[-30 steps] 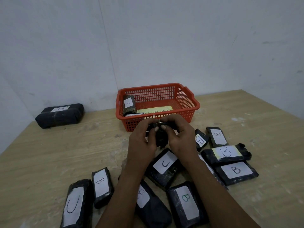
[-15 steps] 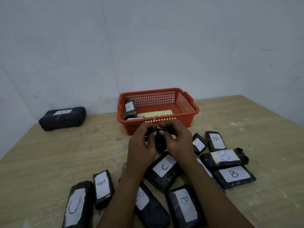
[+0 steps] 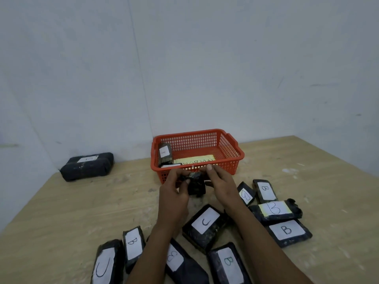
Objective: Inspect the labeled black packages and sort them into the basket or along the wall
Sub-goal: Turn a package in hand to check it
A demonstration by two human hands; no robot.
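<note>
A pale wooden table (image 3: 61,218) runs into a white-walled corner, where one big black package (image 3: 87,166) lies along the wall and the orange basket (image 3: 238,154) holds a labeled package (image 3: 164,155) beside a yellow "NORMAL" card (image 3: 194,160). Just in front of the basket I hold a small black package (image 3: 195,185) above the table — my left hand (image 3: 174,193) and my right hand (image 3: 220,184) both pinch it, fingers curled round its crumpled wrapping. Beneath my forearms lie more packages with white labels — a "C" package (image 3: 205,225) in the middle, a "B" package (image 3: 287,231) to the right.
</note>
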